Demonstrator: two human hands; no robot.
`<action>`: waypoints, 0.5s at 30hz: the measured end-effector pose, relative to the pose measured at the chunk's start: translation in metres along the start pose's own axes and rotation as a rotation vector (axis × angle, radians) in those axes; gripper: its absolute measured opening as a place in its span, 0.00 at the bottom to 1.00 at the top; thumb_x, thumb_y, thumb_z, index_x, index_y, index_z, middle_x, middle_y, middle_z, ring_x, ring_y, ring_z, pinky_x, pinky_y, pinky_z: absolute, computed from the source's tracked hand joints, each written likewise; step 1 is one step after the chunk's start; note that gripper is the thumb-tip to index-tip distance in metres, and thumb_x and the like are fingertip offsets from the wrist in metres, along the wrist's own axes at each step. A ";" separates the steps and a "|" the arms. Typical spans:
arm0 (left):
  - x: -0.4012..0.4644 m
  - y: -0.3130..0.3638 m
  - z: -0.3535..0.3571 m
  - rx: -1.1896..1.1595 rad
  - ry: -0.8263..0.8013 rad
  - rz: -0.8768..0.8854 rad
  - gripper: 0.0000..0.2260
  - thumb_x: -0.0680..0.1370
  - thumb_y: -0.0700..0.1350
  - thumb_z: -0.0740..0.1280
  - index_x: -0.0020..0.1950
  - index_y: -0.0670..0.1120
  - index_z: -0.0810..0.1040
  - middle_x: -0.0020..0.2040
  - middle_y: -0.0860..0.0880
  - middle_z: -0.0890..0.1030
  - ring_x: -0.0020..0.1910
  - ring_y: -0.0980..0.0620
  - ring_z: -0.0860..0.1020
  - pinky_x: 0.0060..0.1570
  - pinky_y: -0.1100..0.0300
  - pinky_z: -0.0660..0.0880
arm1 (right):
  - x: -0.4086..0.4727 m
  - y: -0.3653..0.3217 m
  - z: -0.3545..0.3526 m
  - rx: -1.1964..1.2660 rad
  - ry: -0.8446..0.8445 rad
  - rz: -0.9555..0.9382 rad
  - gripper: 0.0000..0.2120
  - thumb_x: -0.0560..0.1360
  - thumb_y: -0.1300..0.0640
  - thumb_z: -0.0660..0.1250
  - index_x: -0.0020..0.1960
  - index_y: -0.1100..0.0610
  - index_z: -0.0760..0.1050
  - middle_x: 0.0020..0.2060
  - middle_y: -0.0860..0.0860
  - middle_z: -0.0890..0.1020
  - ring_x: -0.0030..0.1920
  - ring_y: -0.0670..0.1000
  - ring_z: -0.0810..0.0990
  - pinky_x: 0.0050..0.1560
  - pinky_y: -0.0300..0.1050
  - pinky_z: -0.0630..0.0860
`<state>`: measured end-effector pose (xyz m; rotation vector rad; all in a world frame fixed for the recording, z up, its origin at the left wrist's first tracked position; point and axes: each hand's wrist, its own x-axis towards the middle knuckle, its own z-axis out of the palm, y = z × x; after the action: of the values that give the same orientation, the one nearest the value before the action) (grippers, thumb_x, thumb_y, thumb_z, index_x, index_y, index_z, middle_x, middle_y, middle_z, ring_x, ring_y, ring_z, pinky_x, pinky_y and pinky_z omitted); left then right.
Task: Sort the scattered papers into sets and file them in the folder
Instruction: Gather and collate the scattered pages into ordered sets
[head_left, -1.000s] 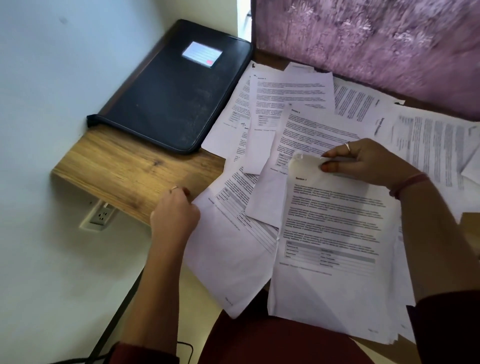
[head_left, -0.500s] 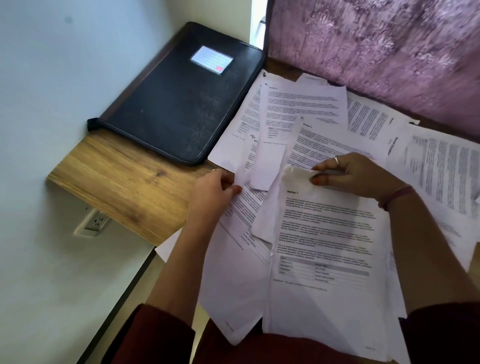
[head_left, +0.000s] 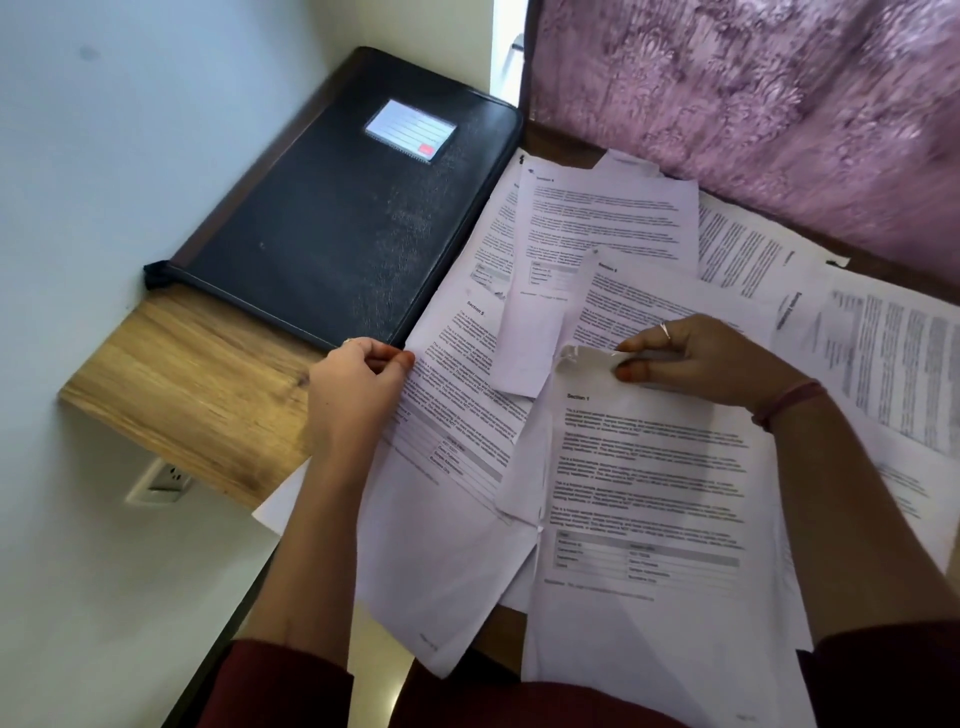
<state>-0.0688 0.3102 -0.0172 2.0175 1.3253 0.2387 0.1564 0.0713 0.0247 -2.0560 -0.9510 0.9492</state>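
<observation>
- The left hand (head_left: 358, 384) has its grip pinched on the left edge of the "Section 5" sheet (head_left: 467, 415).
- The right hand (head_left: 701, 358) pinches the curled top edge of the "Section 1" sheet (head_left: 649, 493).
- Scattered papers (head_left: 613, 218) overlap across the wooden tabletop (head_left: 197, 384).
- The black folder (head_left: 343, 208) lies closed at the tabletop's far left, beside the papers.

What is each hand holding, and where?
Left hand pinches the Section 5 sheet at its left edge; right hand pinches the Section 1 sheet at its crumpled top edge.
</observation>
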 end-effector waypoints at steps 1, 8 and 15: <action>0.000 0.000 0.000 -0.004 0.006 0.000 0.11 0.75 0.56 0.70 0.50 0.50 0.82 0.40 0.57 0.79 0.40 0.58 0.78 0.36 0.66 0.74 | 0.002 0.000 0.000 -0.001 -0.006 -0.001 0.12 0.62 0.43 0.73 0.45 0.41 0.82 0.42 0.36 0.84 0.47 0.36 0.81 0.50 0.24 0.72; -0.001 0.002 0.001 -0.021 0.006 -0.014 0.11 0.75 0.56 0.71 0.50 0.50 0.82 0.41 0.55 0.80 0.40 0.57 0.78 0.37 0.64 0.76 | 0.014 0.003 -0.002 -0.015 -0.037 0.020 0.10 0.67 0.51 0.75 0.49 0.45 0.83 0.43 0.38 0.85 0.48 0.37 0.81 0.54 0.32 0.72; -0.003 0.005 0.000 0.006 0.022 0.017 0.08 0.76 0.54 0.70 0.48 0.50 0.79 0.40 0.56 0.78 0.38 0.57 0.77 0.37 0.66 0.75 | 0.015 0.007 -0.001 -0.030 -0.028 0.013 0.10 0.69 0.55 0.76 0.49 0.46 0.82 0.43 0.38 0.85 0.48 0.35 0.81 0.52 0.28 0.71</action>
<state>-0.0662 0.3068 -0.0135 2.0370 1.3240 0.2658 0.1670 0.0798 0.0143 -2.0815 -0.9729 0.9784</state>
